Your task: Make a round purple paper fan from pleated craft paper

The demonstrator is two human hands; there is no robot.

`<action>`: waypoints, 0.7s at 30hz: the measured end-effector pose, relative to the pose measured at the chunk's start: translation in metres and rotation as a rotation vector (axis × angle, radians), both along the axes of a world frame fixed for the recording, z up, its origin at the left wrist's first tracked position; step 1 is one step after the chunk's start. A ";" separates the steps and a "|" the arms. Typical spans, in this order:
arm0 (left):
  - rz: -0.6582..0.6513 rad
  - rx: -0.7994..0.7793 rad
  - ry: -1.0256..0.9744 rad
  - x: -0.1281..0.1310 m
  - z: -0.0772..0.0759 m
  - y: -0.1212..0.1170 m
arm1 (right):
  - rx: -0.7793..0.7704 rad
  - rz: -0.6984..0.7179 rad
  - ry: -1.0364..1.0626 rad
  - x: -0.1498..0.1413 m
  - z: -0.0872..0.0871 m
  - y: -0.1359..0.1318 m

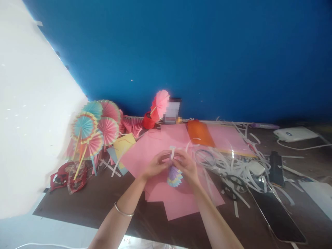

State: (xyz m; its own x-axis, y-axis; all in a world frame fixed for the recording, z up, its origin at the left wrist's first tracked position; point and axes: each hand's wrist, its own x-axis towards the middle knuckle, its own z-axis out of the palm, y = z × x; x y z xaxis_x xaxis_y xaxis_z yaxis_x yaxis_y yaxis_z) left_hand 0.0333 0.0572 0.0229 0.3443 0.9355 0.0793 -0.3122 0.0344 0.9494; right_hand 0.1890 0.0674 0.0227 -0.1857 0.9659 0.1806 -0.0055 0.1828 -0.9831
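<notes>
Between my two hands is a small pleated paper fan (pixel 174 177), purple with yellow and light blue bands along its spread lower edge. My left hand (pixel 158 164) pinches its gathered upper part from the left. From the right, the fingers of my right hand (pixel 187 165) close on the same part. A short white strip (pixel 172 152) stands up at the top of the fan, between the fingertips. Fingers hide much of the folded end. Beneath both hands lie overlapping sheets of pink paper (pixel 178 206).
Finished paper fans (pixel 85 128) on sticks stand at the left by the wall. Another pink fan (pixel 160 105) rises from a red holder (pixel 148 121). White paper strips (pixel 228 167) lie heaped at right, near a phone (pixel 278 214), a black stapler-like object (pixel 276 169) and a white device (pixel 295 134).
</notes>
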 end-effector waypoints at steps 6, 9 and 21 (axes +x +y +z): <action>0.027 -0.029 0.004 0.003 -0.006 0.001 | -0.026 -0.030 0.013 -0.003 -0.003 -0.003; 0.038 -0.028 -0.012 0.004 -0.008 0.002 | -0.030 -0.042 0.003 -0.004 -0.005 -0.004; 0.036 -0.024 -0.037 0.006 -0.011 0.001 | 0.037 -0.204 -0.053 -0.009 0.000 -0.009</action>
